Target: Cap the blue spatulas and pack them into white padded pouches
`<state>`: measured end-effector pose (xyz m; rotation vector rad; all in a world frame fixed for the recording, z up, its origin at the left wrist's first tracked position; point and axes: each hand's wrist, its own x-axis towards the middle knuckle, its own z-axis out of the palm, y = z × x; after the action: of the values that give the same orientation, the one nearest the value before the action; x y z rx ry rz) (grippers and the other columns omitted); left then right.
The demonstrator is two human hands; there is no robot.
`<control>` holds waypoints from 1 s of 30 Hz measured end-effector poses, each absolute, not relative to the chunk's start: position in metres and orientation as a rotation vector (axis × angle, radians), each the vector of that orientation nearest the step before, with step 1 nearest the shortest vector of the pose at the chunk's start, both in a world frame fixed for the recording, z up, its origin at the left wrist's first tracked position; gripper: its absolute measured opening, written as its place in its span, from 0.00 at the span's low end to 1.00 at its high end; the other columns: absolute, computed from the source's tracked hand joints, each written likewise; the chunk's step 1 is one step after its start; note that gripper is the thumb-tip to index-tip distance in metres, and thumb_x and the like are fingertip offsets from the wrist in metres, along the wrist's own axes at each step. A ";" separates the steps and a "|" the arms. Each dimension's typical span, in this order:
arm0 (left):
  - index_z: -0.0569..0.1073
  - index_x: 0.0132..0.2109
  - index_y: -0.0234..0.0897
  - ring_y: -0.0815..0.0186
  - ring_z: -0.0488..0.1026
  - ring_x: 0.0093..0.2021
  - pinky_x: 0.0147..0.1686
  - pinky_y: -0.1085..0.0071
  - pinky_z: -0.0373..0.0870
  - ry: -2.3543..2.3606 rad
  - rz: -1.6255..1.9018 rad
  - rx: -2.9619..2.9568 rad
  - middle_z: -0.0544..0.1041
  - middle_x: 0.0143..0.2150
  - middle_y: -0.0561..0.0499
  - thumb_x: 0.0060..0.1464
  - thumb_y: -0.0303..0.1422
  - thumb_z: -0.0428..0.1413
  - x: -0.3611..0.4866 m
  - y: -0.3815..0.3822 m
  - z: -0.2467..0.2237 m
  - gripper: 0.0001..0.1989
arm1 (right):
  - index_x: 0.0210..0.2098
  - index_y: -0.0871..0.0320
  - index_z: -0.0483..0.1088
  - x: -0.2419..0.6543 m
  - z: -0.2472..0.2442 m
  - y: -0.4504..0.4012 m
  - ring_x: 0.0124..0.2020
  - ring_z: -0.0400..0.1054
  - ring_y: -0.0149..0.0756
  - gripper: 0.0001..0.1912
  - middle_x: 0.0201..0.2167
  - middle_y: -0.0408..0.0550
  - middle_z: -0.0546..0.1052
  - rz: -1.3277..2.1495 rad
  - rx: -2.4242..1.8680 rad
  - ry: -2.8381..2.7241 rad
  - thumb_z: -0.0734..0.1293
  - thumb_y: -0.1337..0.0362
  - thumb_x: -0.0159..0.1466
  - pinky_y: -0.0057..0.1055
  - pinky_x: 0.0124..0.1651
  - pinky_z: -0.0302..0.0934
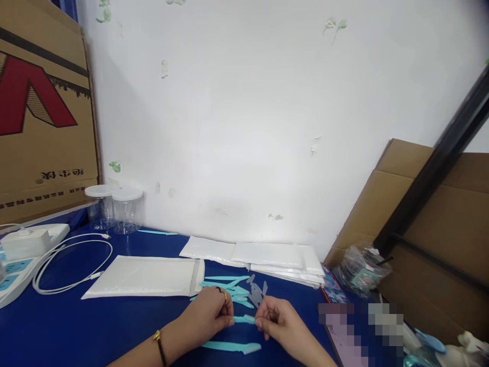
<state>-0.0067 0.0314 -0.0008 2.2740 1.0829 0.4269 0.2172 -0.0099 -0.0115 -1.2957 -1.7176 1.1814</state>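
A turquoise eyebrow razor (pixel 243 319) is held level between my two hands. My left hand (pixel 213 308) pinches its handle between thumb and fingers. My right hand (pixel 281 323) closes on the blade end, where a cover seems to sit; its fingertips hide part of it. Closer to me lies another turquoise razor (pixel 229 346), flat on the blue tabletop. Just beyond my left hand is a loose pile of turquoise razors (pixel 235 290). Several small translucent blade caps (pixel 255 293) are scattered beside that pile, beyond my right hand.
A white padded envelope (pixel 145 276) lies left of the pile. White packets (pixel 278 257) are stacked along the wall. Two clear jars (pixel 127 211), a white cable (pixel 46 285) and a power strip (pixel 11 285) stand left. Cardboard (pixel 435 244) and a bagged item (pixel 362 270) are right.
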 end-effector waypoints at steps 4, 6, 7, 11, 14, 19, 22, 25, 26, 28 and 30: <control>0.74 0.31 0.41 0.67 0.69 0.31 0.30 0.74 0.58 1.103 0.377 2.305 0.74 0.29 0.57 0.44 0.34 0.59 -0.008 0.029 -0.005 0.04 | 0.28 0.60 0.69 0.225 -0.021 -0.009 0.17 0.63 0.27 0.08 0.20 0.41 0.71 1.297 -1.384 -1.798 0.67 0.61 0.55 0.22 0.21 0.54; 0.73 0.34 0.42 0.65 0.69 0.36 0.34 0.72 0.59 1.180 0.455 2.371 0.74 0.33 0.55 0.43 0.36 0.61 -0.011 0.033 -0.005 0.08 | 0.28 0.59 0.69 0.229 -0.025 -0.004 0.16 0.60 0.26 0.09 0.18 0.40 0.69 1.145 -1.485 -1.815 0.65 0.59 0.57 0.22 0.20 0.52; 0.73 0.35 0.42 0.63 0.69 0.38 0.36 0.70 0.59 1.232 0.488 2.406 0.74 0.35 0.54 0.43 0.36 0.61 -0.013 0.036 -0.004 0.10 | 0.27 0.59 0.69 0.230 -0.027 -0.001 0.16 0.60 0.27 0.09 0.18 0.40 0.68 1.006 -1.532 -1.824 0.64 0.59 0.58 0.22 0.20 0.51; 0.72 0.38 0.41 0.59 0.68 0.43 0.41 0.66 0.58 1.390 0.439 2.506 0.73 0.39 0.50 0.47 0.34 0.59 -0.020 0.045 0.000 0.08 | 0.28 0.57 0.70 0.228 -0.027 0.010 0.22 0.61 0.30 0.04 0.20 0.41 0.68 0.481 -1.656 -1.918 0.65 0.63 0.57 0.24 0.26 0.51; 0.73 0.35 0.40 0.58 0.68 0.43 0.41 0.65 0.58 1.390 0.351 2.530 0.74 0.38 0.50 0.49 0.33 0.57 -0.021 0.048 -0.001 0.04 | 0.29 0.55 0.69 0.218 -0.024 0.011 0.26 0.64 0.31 0.03 0.25 0.42 0.70 0.268 -1.713 -2.027 0.64 0.67 0.56 0.25 0.29 0.52; 0.73 0.33 0.39 0.60 0.68 0.42 0.41 0.66 0.58 1.392 0.324 2.548 0.74 0.37 0.51 0.52 0.33 0.55 -0.019 0.048 -0.003 0.03 | 0.25 0.57 0.66 0.213 -0.025 0.011 0.26 0.64 0.31 0.06 0.26 0.43 0.69 0.191 -1.674 -1.993 0.60 0.72 0.55 0.24 0.29 0.53; 0.72 0.33 0.39 0.61 0.68 0.41 0.40 0.67 0.58 1.392 0.358 2.538 0.74 0.36 0.51 0.53 0.32 0.54 -0.021 0.049 0.000 0.03 | 0.25 0.58 0.66 0.220 -0.027 0.012 0.22 0.63 0.30 0.04 0.21 0.41 0.67 0.582 -1.539 -1.843 0.61 0.68 0.57 0.23 0.25 0.55; 0.72 0.32 0.39 0.62 0.68 0.40 0.39 0.68 0.58 1.374 0.394 2.522 0.74 0.35 0.52 0.53 0.31 0.54 -0.022 0.049 0.005 0.03 | 0.28 0.59 0.68 0.227 -0.026 0.010 0.19 0.63 0.29 0.06 0.19 0.40 0.66 0.877 -1.431 -1.711 0.63 0.63 0.58 0.23 0.23 0.56; 0.72 0.32 0.39 0.63 0.68 0.40 0.38 0.68 0.58 1.374 0.401 2.517 0.74 0.35 0.52 0.53 0.31 0.54 -0.022 0.049 0.006 0.03 | 0.29 0.59 0.69 0.229 -0.026 0.010 0.19 0.63 0.29 0.07 0.19 0.40 0.66 0.898 -1.413 -1.702 0.63 0.62 0.58 0.23 0.23 0.56; 0.72 0.32 0.39 0.63 0.68 0.39 0.38 0.69 0.57 1.381 0.410 2.506 0.74 0.35 0.52 0.53 0.30 0.54 -0.023 0.049 0.007 0.03 | 0.29 0.60 0.71 0.230 -0.023 0.008 0.20 0.63 0.30 0.08 0.18 0.40 0.67 0.876 -1.402 -1.707 0.64 0.61 0.58 0.24 0.24 0.56; 0.72 0.32 0.39 0.63 0.68 0.39 0.38 0.69 0.57 1.383 0.429 2.496 0.74 0.35 0.53 0.53 0.30 0.54 -0.023 0.049 0.006 0.03 | 0.29 0.60 0.72 0.230 -0.022 0.007 0.20 0.63 0.30 0.09 0.18 0.41 0.68 0.842 -1.401 -1.698 0.65 0.60 0.58 0.24 0.24 0.55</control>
<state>-0.0234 0.0492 0.0060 2.4957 1.3829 0.4292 0.2305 0.0072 -0.0220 -1.4011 -1.6983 0.8423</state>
